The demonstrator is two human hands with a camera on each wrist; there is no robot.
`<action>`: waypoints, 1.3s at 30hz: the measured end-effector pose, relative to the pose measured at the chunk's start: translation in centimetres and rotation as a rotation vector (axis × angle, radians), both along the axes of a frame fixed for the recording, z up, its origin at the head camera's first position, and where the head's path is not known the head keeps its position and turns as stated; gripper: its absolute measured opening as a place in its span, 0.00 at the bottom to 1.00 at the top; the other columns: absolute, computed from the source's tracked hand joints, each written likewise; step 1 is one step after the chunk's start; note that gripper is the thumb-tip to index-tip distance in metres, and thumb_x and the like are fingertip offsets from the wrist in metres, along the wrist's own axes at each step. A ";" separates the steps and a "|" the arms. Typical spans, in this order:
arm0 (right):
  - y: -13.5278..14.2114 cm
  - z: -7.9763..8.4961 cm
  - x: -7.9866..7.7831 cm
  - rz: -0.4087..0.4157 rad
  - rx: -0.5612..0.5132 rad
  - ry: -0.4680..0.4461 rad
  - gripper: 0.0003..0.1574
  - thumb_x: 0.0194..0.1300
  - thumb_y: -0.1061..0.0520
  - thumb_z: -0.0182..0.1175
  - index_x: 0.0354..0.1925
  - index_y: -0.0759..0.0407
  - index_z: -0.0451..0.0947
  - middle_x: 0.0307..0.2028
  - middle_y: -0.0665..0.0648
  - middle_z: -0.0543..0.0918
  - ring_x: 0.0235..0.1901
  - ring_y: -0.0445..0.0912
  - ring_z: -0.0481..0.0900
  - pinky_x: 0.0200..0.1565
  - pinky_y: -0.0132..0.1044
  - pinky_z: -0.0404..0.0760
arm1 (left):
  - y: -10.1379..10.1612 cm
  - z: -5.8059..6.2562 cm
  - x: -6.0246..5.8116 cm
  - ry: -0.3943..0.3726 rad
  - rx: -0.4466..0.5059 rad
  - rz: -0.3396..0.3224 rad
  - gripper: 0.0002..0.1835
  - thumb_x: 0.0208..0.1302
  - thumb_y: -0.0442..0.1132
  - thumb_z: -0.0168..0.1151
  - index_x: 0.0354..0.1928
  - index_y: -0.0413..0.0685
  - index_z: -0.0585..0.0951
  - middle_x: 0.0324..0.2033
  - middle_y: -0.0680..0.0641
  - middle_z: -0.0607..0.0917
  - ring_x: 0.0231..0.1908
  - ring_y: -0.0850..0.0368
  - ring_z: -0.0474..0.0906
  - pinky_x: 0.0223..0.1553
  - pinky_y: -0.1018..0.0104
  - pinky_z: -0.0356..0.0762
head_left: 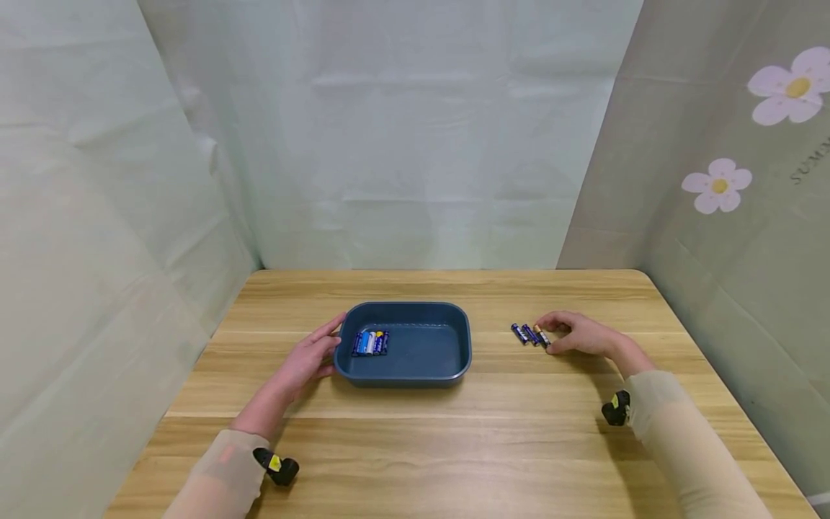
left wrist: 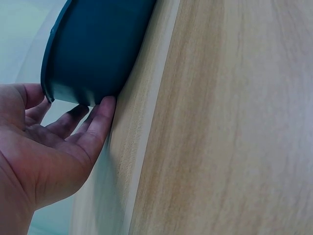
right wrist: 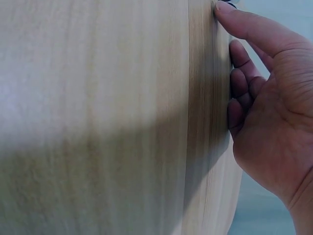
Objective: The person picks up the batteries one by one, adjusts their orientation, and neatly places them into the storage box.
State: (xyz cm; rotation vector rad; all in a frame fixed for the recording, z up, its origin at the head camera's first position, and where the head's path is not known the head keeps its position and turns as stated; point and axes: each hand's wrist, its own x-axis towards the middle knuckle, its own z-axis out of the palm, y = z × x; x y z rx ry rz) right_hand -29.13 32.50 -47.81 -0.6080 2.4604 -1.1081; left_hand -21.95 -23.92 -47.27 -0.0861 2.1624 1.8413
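At the right of centre in the head view, a gold-and-black battery point(head_left: 543, 337) is set on a slant, pinched, as far as can be judged, between the thumb and a finger of the right hand point(head_left: 578, 336); a slip or a roll could be caused by so small, round and smooth a body being held near its ends; its neighbours, two dark blue batteries point(head_left: 524, 334) lying just to its left, could be knocked away by a stray fingertip; its casing is seen as a slim cylinder, gold toward the upper end and black below, its lettering too small to be read; left of the frame's middle, a dark blue tray point(head_left: 428, 353) with rounded corners is gripped at its left end by the left hand point(head_left: 310, 357), fingers curled against the wall and rim; were that rim pressed too hard, the tray could be tilted and the row of batteries point(head_left: 371, 344), packed side by side at its left, scattered over its bare floor; beneath everything a wood-grain table point(head_left: 415, 461) is seen, backed by pale hangings point(head_left: 415, 144) across the upper frame.
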 end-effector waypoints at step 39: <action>-4.3 1.9 0.7 -0.310 -0.316 0.055 0.39 0.65 0.63 0.69 0.69 0.65 0.66 0.51 0.66 0.81 0.47 0.49 0.79 0.44 0.34 0.77 | 0.9 -0.3 0.0 0.028 -0.038 0.051 0.28 0.81 0.43 0.44 0.79 0.68 0.62 0.72 0.37 0.69 0.56 0.46 0.79 0.43 0.62 0.83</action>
